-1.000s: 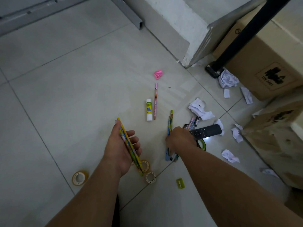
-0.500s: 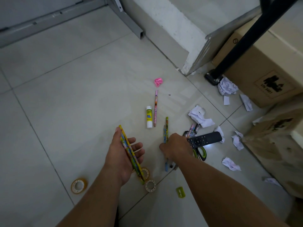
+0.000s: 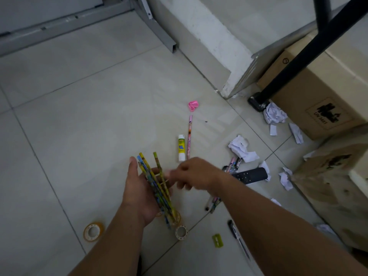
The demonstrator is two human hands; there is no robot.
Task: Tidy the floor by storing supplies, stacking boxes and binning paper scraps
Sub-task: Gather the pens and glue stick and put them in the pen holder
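Note:
My left hand lies palm up above the tiled floor and holds a bundle of patterned pencils across its fingers. My right hand, blurred, is right beside it and pinches a green pencil that lies against the bundle. On the floor beyond are a glue stick, a pink pencil and a pink scrap. More pens lie by a black remote; others poke out under my right forearm.
Tape rolls, a green sharpener and a black pen lie near me. Crumpled paper is scattered to the right, by cardboard boxes and a black table leg.
My right hand lifted a green pencil off the floor and carried it left to the bundle in my left hand. My left hand rose slightly.

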